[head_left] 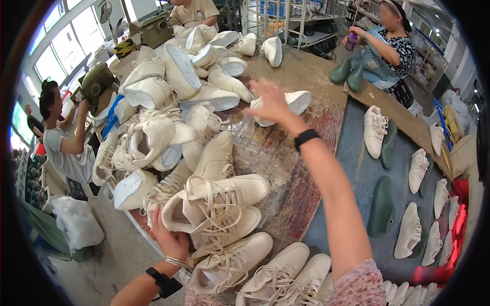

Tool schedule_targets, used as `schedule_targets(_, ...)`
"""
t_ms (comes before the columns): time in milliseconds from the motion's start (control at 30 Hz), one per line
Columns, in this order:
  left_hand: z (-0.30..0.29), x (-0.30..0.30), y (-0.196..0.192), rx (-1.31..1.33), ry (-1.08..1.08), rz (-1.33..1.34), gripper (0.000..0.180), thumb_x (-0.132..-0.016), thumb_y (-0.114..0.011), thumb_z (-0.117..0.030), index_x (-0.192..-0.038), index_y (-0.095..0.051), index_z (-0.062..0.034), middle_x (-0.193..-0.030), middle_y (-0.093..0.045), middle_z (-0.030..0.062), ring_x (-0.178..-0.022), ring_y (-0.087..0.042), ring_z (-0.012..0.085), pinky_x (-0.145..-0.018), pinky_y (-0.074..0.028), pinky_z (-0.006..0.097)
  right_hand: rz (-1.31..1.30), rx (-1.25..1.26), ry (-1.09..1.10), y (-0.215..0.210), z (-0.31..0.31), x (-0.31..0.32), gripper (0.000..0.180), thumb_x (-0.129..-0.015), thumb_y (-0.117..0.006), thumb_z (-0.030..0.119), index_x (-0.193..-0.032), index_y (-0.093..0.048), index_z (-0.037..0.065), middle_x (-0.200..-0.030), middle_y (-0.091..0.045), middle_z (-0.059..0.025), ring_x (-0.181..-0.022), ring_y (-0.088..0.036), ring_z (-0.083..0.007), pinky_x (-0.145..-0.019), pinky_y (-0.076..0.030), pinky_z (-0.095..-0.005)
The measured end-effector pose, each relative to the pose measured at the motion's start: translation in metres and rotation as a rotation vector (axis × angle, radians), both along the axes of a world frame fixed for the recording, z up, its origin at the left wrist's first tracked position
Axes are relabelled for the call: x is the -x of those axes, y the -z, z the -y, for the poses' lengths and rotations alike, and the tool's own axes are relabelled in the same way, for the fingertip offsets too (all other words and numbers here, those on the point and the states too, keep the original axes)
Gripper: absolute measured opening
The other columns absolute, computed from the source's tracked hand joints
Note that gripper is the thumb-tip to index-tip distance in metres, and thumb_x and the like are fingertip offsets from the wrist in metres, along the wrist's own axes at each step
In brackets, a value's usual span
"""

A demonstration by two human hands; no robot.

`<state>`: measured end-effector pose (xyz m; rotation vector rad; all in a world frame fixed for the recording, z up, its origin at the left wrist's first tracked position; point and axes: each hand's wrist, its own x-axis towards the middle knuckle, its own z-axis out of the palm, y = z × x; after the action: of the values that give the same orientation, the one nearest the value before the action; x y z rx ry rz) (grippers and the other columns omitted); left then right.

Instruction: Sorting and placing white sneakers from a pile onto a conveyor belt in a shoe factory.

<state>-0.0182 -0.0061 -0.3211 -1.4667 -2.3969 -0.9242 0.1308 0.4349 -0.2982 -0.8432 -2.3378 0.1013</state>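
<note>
Head view, left grip (171, 244) against cream shoe (253, 188), right grip (270, 102) spread wide

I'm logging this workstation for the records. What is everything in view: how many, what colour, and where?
Shoes: many, cream, heaped left and centre, spaced out right
Shoe lasts: at least six, green, right and upper right
Worktable: one, worn brown and red, centre
Side surface: one, blue-grey, right
Machines: at least two, olive, upper left
Rack: one, white, top centre
Bottle: one, purple, upper right
Large bag: one, white, lower left
Other people: at least four, mixed clothing, left, top, upper right
Wristbands: two, black, lower left and centre
Left grip: one, bare, lower left, at a shoe's heel
Right grip: one, bare, upper centre, spread open by a shoe
</note>
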Motion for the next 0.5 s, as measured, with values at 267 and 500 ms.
schedule_targets(267, 0.001, -0.004, 0.002, -0.077, -0.016, 0.027, 0.059, -0.070, -0.055, 0.000, -0.128, -0.046, 0.0019, -0.135, -0.044, 0.0223, -0.126, -0.038, 0.0415, -0.107, -0.027, 0.046, 0.798, 0.027, 0.341, 0.004, 0.045, -0.057, 0.063, -0.066, -0.076, 0.016, -0.124, -0.052, 0.016, -0.118, -0.056, -0.0135, -0.124, -0.039, -0.0388, -0.080, -0.051, -0.0537)
schedule_targets(500, -0.006, -0.005, 0.010, -0.089, -0.055, 0.017, 0.058, -0.072, -0.056, -0.001, -0.129, -0.046, 0.0018, -0.135, -0.044, 0.0211, -0.124, -0.039, 0.0399, -0.107, -0.027, 0.045, 0.204, 0.205, 0.608, 0.018, 0.151, -0.308, 0.049, -0.064, -0.079, 0.031, -0.098, -0.062, 0.001, -0.108, -0.059, -0.0179, -0.110, -0.048, -0.0369, -0.090, -0.043, -0.0438)
